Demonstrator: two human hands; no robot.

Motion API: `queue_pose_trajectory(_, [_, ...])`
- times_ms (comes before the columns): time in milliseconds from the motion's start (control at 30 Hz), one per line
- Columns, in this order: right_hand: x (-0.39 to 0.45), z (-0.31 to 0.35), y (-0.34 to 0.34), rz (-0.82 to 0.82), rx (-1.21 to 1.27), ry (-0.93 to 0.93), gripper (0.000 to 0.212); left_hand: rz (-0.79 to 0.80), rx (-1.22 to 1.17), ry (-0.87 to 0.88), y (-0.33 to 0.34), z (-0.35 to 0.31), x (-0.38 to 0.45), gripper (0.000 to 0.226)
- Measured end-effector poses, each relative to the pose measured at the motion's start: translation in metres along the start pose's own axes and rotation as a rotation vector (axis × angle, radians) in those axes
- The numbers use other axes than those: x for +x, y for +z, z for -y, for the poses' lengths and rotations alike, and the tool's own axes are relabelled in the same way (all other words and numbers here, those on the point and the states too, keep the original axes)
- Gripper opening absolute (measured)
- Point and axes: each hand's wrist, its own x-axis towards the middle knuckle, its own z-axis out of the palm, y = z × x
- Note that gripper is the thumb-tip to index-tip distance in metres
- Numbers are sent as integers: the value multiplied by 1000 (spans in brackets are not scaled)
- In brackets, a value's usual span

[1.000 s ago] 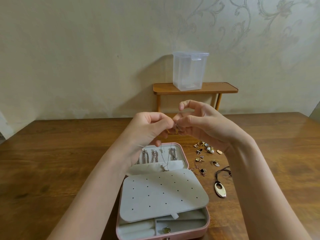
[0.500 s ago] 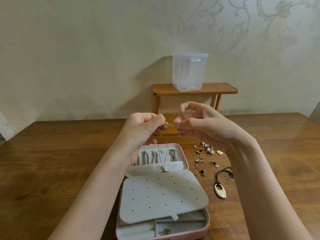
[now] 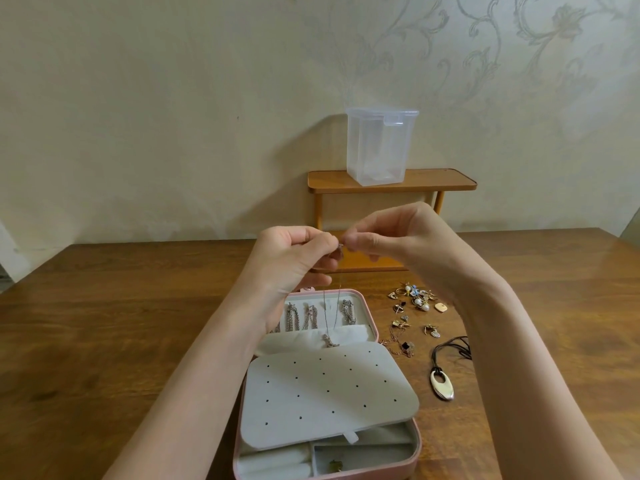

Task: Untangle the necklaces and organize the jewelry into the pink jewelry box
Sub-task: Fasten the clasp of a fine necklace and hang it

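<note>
My left hand (image 3: 294, 261) and my right hand (image 3: 394, 240) meet above the open pink jewelry box (image 3: 414, 455), each pinching an end of a thin silver necklace (image 3: 330, 315). Its chain hangs in a loop, with the small pendant (image 3: 329, 340) dangling over the box's lid pocket. Several chains (image 3: 301, 318) hang on hooks inside the lid. A grey perforated earring panel (image 3: 325, 389) covers most of the tray. Loose earrings and rings (image 3: 414, 301) lie on the table right of the box. A black cord necklace with an oval metal pendant (image 3: 441, 384) lies further right.
The wooden table (image 3: 104, 323) runs to the wall. A small wooden shelf stand (image 3: 391, 183) at the back carries a clear plastic lidded container (image 3: 381, 145). A thin rose chain with a dark stone (image 3: 401, 346) lies by the box's right side.
My hands drew slightly apart half a second ago, stretching a short length of chain, and have come back together at the clasp. The pendant still hangs over the lid.
</note>
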Motion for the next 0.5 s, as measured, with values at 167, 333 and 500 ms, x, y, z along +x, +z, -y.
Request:
queue_pose_trajectory(167, [2, 1, 4, -16, -109, 11, 7, -20, 100, 62, 1, 2, 1, 11])
queue_pose_trajectory(333, [4, -5, 7, -1, -153, 56, 12, 16, 191, 153, 0, 2, 1, 11])
queue_pose_trajectory(500, [2, -5, 3, -20, -19, 8, 5, 58, 27, 67, -1, 1, 2, 14])
